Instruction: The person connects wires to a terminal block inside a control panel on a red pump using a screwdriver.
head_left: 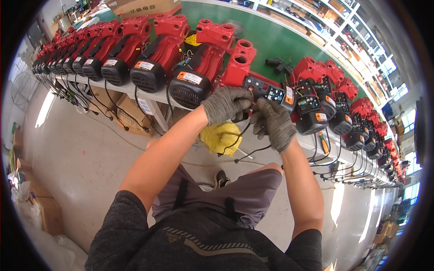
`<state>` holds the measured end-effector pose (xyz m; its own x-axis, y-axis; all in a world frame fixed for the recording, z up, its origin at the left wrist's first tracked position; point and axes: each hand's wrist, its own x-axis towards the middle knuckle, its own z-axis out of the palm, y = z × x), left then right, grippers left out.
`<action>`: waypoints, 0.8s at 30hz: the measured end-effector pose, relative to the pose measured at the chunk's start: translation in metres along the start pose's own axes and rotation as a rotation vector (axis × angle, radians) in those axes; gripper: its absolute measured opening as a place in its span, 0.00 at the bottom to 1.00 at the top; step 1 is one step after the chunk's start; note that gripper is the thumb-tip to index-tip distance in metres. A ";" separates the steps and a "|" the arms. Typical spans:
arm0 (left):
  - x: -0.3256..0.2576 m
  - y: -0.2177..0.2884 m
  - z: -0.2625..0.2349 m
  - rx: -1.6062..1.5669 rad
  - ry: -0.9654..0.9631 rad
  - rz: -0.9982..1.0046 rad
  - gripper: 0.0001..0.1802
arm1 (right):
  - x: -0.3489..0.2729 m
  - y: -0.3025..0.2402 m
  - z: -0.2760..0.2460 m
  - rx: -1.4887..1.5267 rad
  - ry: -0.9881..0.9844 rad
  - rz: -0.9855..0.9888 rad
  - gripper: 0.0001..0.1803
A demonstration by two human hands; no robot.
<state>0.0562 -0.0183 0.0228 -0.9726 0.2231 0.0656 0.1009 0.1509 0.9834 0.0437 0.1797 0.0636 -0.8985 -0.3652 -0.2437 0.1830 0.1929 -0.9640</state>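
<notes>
Both my hands wear grey work gloves and meet in front of a red pump (237,63) on the bench. Its black control box (264,88) lies uncovered, with small parts and a circuit board showing. My left hand (228,105) is closed, its fingertips pinched at the box's near left edge. Close beside it, my right hand (275,123) is closed too, thumb and forefinger pinched together. A thin reddish wire (253,103) seems to run between the two sets of fingertips; the gloves hide most of it. Beneath the hands hangs a black power cord (236,143).
A long row of red pumps with black motor covers (147,76) fills the bench to the left. More pumps with uncovered boxes (309,105) stand to the right. Below are a yellow bag (220,137) and cardboard boxes (131,115). An orange-handled tool (323,143) hangs at the bench edge.
</notes>
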 end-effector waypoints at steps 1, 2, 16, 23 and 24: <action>0.001 -0.001 -0.001 -0.050 -0.007 -0.017 0.09 | -0.006 -0.003 0.000 -0.191 0.051 -0.111 0.15; 0.001 -0.001 -0.001 -0.101 -0.012 -0.033 0.09 | 0.002 0.010 -0.007 -0.516 0.133 -0.363 0.15; -0.002 0.004 0.006 -0.183 -0.009 -0.027 0.11 | 0.021 -0.002 -0.029 -1.313 0.044 -1.182 0.10; 0.004 -0.003 0.011 -0.085 0.086 0.022 0.08 | 0.020 -0.003 -0.013 -0.453 0.021 -0.388 0.09; 0.003 0.001 0.012 -0.021 0.109 0.071 0.08 | 0.015 -0.017 -0.011 -0.283 0.010 -0.148 0.09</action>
<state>0.0558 -0.0064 0.0217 -0.9804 0.1260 0.1516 0.1665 0.1178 0.9790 0.0225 0.1812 0.0771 -0.9114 -0.3991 -0.1004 -0.0668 0.3843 -0.9208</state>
